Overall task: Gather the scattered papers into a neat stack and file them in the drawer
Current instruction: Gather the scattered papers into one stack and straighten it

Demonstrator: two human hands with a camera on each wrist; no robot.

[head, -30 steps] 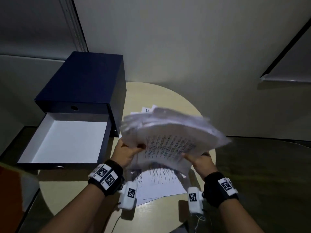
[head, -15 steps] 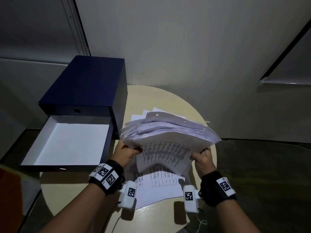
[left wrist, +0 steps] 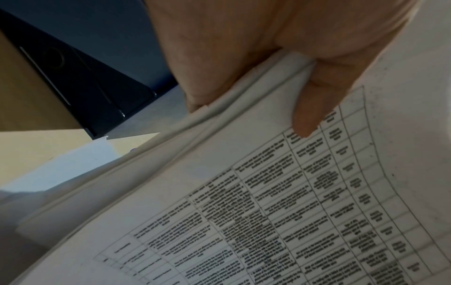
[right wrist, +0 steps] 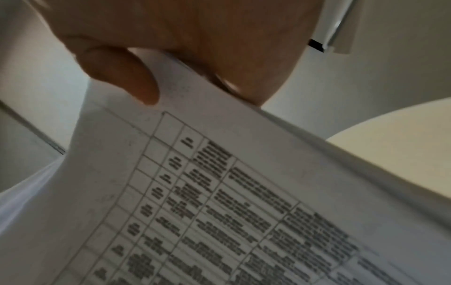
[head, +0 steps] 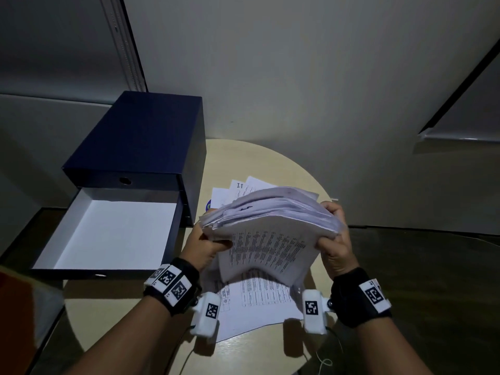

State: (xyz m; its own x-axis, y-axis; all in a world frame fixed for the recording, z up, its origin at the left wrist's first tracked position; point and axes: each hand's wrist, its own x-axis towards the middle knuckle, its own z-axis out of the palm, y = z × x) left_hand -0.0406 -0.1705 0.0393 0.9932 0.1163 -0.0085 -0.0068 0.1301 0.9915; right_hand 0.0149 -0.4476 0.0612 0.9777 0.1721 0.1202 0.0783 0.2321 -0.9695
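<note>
You're holding the stack of papers (head: 270,228) up off the counter (head: 270,163), and its edges are fanning out unevenly, so it isn't neat yet. Your left hand (head: 205,244) is gripping the left edge and your right hand (head: 334,239) is clamping the right edge. A few loose sheets (head: 259,301) are lying on the counter under and behind the stack, waiting to be gathered. The drawer (head: 108,231) is sitting open to your left, holding no papers, so the filing is yet to come.

Round table (head: 130,315) bears drawer box (head: 140,136) and loose papers (head: 257,307).
</note>
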